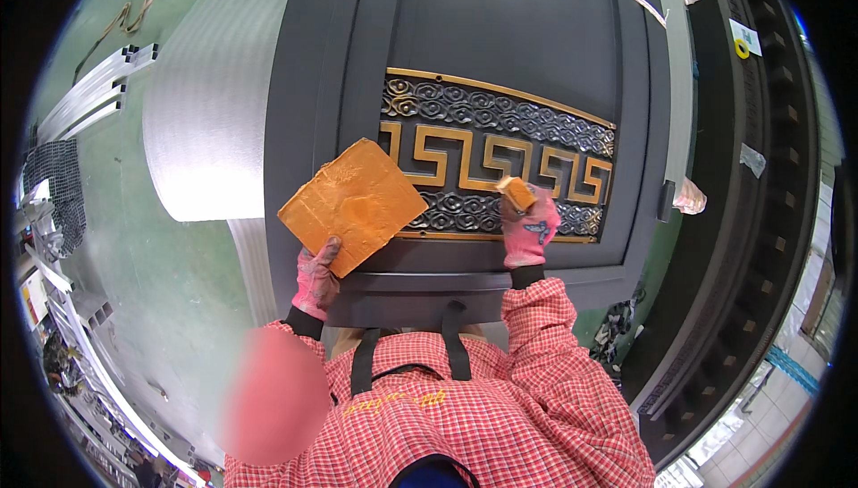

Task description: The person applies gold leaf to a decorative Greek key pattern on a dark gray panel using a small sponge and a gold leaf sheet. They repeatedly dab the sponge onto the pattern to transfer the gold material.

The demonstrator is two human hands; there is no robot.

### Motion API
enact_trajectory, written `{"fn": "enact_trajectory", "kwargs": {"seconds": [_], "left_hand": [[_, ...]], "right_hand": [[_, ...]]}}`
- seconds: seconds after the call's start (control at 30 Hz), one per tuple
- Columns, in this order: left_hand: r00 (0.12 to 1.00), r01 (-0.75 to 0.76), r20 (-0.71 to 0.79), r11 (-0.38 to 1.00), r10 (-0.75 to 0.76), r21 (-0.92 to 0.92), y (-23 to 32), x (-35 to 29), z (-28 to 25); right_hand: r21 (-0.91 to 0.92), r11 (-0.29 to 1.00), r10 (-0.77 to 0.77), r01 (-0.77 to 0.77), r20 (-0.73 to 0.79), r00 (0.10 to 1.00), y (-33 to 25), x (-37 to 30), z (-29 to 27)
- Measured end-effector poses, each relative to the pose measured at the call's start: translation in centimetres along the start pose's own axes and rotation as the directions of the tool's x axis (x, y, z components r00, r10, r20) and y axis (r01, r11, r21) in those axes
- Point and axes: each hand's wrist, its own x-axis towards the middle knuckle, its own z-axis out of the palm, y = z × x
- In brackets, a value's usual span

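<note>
In my left hand [316,282], gloved in pink, is a flat rectangular board [355,205] coated in gold-orange paint; my thumb presses on its lower edge. My right hand [531,231], also in a pink glove, grips a small sponge block [516,192] stained gold-orange. The block is over the decorative strip [511,147] of a dark grey door panel [509,14], and whether it touches is hard to tell. Raised gold key-pattern shapes run across the strip, between bands of dark swirls. The board covers the strip's left end.
White foam sheeting [210,86] lies left of the door panel on the green floor [134,265]. Pale metal profiles [94,99] rest farther left. On the right runs a long dark frame [760,130] with yellow tape rolls [741,48]. A blurred pink patch [275,396] covers the lower left.
</note>
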Motion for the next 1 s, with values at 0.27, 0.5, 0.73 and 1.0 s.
{"fn": "enact_trajectory", "kwargs": {"seconds": [0.27,0.5,0.73,1.0], "left_hand": [[1.000,0.022,-0.011,1.000,-0.022,-0.019,0.7,-0.3,1.5],[1.000,0.016,0.017,1.000,-0.016,-0.018,0.4,-0.1,1.2],[1.000,-0.012,0.000,1.000,0.012,-0.012,0.8,-0.4,1.8],[0.997,0.048,0.063,0.999,-0.047,-0.019,-0.7,0.5,-0.2]], "right_hand": [[-0.060,0.998,-0.029,0.028,-0.023,0.999,1.7,-0.2,0.9],[0.021,0.995,-0.102,0.102,0.008,0.995,1.7,-0.5,1.3],[0.042,0.996,-0.085,0.083,0.050,0.995,2.2,-0.2,0.4],[0.311,0.944,0.108,-0.115,0.039,0.993,2.4,0.2,-2.7]]}}
